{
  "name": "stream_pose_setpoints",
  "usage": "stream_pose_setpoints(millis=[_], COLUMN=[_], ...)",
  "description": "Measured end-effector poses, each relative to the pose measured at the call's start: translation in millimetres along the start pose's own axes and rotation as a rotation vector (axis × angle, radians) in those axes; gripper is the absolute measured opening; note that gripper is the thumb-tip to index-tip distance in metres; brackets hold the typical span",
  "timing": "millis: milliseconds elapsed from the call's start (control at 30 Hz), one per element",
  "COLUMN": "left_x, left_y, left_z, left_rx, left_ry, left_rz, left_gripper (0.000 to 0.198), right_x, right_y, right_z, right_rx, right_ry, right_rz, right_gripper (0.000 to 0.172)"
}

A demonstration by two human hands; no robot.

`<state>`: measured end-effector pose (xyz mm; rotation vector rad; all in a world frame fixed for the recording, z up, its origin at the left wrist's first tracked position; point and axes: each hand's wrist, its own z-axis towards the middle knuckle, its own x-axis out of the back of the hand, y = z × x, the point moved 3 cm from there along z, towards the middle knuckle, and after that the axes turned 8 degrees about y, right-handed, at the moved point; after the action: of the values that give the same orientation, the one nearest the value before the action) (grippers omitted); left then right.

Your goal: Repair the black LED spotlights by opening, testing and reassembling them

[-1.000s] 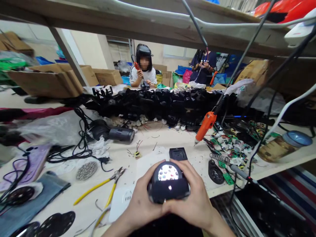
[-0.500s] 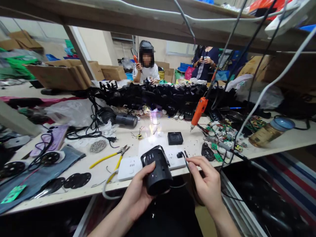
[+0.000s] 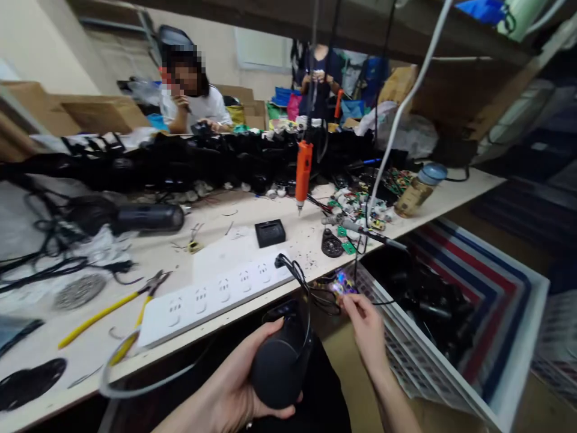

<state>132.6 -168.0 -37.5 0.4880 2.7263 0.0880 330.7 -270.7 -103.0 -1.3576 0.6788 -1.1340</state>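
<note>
My left hand (image 3: 252, 373) is wrapped around a black cylindrical lamp-like device (image 3: 277, 370), its round end tilted toward me, below the table edge. A thin cord runs up beside it. My right hand (image 3: 367, 328) is to the right, with thumb and fingertips pinched at a looped black cord (image 3: 322, 304); the exact grip is partly hidden. A patch of blue and purple light (image 3: 342, 281) shows just beyond those fingertips. The cord leads from a black plug (image 3: 280, 260) in the white power strip (image 3: 211, 297) along the table's front edge.
An orange electric screwdriver (image 3: 303, 171) hangs over the table. Yellow-handled cutters (image 3: 106, 310) lie left, near a black box (image 3: 270, 233). A soldering iron (image 3: 360, 228) and circuit boards lie right. A white crate (image 3: 518, 349) stands below. Two people are across the table.
The view has turned right. The black device has dropped lower and tipped so its round end faces me. The light patch has shifted from the tabletop to near my right fingertips.
</note>
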Motion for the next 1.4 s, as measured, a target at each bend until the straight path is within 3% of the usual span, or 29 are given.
stream_pose_setpoints(millis=[100,200,367,567,900,1400], left_x=[-14.6,-25.5,-37.1,-47.1,-45.2,-45.3], left_y=[7.4,12.6,19.3,30.1,37.0,40.3], left_z=[20.4,41.1,65.0,79.2,87.9,90.6], left_rx=[0.061,0.071,0.116,0.092,0.122,0.152], left_ry=[0.042,0.081,0.17,0.183,0.264,0.28], left_rz=[0.108,0.162,0.223,0.271,0.255,0.27], left_gripper=[0.05,0.047,0.04,0.036,0.033,0.034], right_x=[5.4,-3.9,-32.0,-37.3,-39.6,-38.7], right_y=[30.3,54.7,65.2,59.7,52.2,48.8], right_z=[-36.3,-82.9,-126.9,-121.0,-116.2,-110.4], right_rx=[-0.063,-0.134,-0.154,-0.201,-0.251,-0.276], right_ry=[0.025,-0.01,-0.159,-0.213,-0.244,-0.224], right_rz=[-0.075,-0.132,-0.186,-0.229,-0.213,-0.203], right_gripper=[0.042,0.043,0.033,0.021,0.01,0.026])
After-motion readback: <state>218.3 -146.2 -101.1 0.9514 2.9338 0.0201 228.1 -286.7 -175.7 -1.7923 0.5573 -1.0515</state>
